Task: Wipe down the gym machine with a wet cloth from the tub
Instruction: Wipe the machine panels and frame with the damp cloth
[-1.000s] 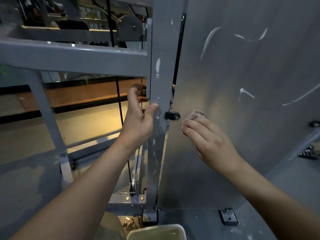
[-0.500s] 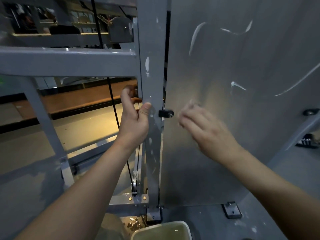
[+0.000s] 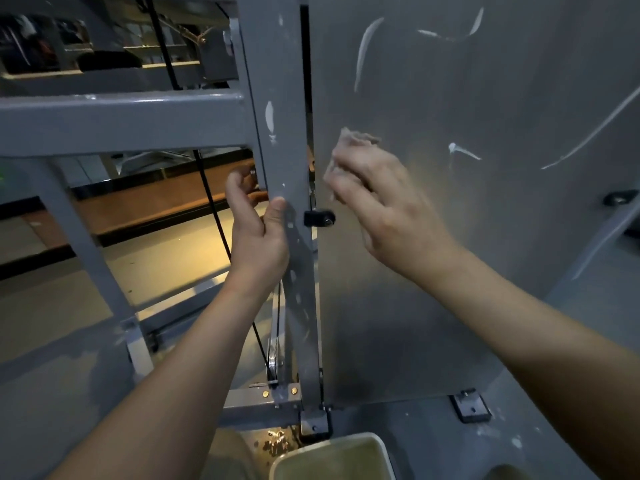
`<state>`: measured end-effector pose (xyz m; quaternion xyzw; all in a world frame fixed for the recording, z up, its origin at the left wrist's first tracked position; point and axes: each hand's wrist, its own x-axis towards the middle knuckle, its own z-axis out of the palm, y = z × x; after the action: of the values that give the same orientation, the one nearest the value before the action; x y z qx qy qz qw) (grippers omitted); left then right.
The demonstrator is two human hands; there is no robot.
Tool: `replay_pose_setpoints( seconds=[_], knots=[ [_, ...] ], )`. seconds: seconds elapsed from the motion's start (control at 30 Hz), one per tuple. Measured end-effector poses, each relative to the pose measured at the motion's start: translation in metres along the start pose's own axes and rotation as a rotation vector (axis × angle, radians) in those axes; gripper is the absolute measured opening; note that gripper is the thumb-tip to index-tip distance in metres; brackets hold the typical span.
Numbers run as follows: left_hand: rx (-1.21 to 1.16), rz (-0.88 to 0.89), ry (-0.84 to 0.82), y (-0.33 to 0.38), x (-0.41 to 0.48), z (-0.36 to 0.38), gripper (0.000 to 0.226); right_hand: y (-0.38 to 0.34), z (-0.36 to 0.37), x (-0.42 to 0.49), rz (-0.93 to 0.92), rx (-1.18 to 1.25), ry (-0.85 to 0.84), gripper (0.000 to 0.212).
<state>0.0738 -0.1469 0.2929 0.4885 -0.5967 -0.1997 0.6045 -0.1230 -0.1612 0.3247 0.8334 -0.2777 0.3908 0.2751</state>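
The gym machine's grey metal panel fills the right half of the view, streaked with white marks. Beside it stands a grey upright post. My right hand presses a small pale cloth flat against the panel, just above a black bolt bracket; its fingers are blurred. My left hand grips the post from the left, thumb on the front face. The whitish tub sits at the bottom edge, below the post's foot.
A grey horizontal beam joins the post at upper left. A black cable runs down behind it to a pulley. A black foot bracket anchors the panel to the floor. Another bracket sits at the right.
My right hand has slid the cloth upward along the panel, from beside the black bracket to above it. My left hand keeps its grip on the post.
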Motion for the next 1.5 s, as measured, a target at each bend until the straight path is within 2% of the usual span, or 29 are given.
replay_pose_setpoints(
  seconds=[0.07,0.2,0.27,0.43,0.47,0.5,0.63,0.7,0.8,1.0,1.1,1.17,1.33,1.5],
  knots=[
    [0.009,0.018,-0.007,0.001,-0.001,-0.001,0.062,-0.004,0.004,0.002,0.022,-0.004,0.041,0.026],
    [0.012,0.022,-0.003,0.000,0.000,-0.002,0.066,-0.012,0.004,-0.059,-0.066,-0.036,-0.079,0.030],
    [-0.001,0.019,0.010,0.000,-0.001,0.000,0.067,-0.007,0.000,-0.061,-0.118,-0.063,-0.101,0.031],
    [-0.015,0.018,-0.015,0.000,-0.001,0.000,0.059,0.009,-0.002,0.011,0.065,-0.056,0.156,0.034],
    [-0.016,0.020,-0.020,0.001,0.000,-0.002,0.060,0.007,0.001,0.010,0.098,-0.036,0.162,0.036],
    [-0.016,0.022,-0.026,0.002,0.000,-0.003,0.061,0.002,0.005,0.002,0.101,-0.018,0.130,0.037],
    [-0.022,0.011,-0.007,0.004,-0.001,-0.001,0.055,-0.010,-0.001,-0.034,-0.088,-0.022,-0.068,0.031],
    [-0.037,0.003,0.006,0.005,-0.003,0.000,0.053,-0.001,-0.006,-0.012,-0.075,-0.046,-0.011,0.029],
    [-0.047,-0.016,0.017,0.007,-0.004,0.001,0.052,0.001,-0.007,0.021,0.086,-0.040,0.129,0.030],
    [-0.040,-0.046,0.032,0.009,-0.006,0.000,0.055,0.010,-0.020,0.030,-0.044,-0.097,0.101,0.027],
    [-0.030,-0.049,0.043,0.011,-0.008,0.002,0.056,0.026,-0.034,0.073,0.057,-0.100,0.266,0.029],
    [-0.015,-0.050,0.062,0.012,-0.009,0.003,0.055,0.018,-0.030,0.075,0.129,-0.096,0.314,0.032],
    [-0.012,-0.096,0.071,0.013,-0.008,0.002,0.054,0.004,-0.018,0.030,0.008,-0.126,0.141,0.027],
    [-0.016,-0.099,0.036,0.016,-0.007,0.001,0.055,0.027,-0.042,0.092,0.194,-0.161,0.365,0.034]
  ],
)
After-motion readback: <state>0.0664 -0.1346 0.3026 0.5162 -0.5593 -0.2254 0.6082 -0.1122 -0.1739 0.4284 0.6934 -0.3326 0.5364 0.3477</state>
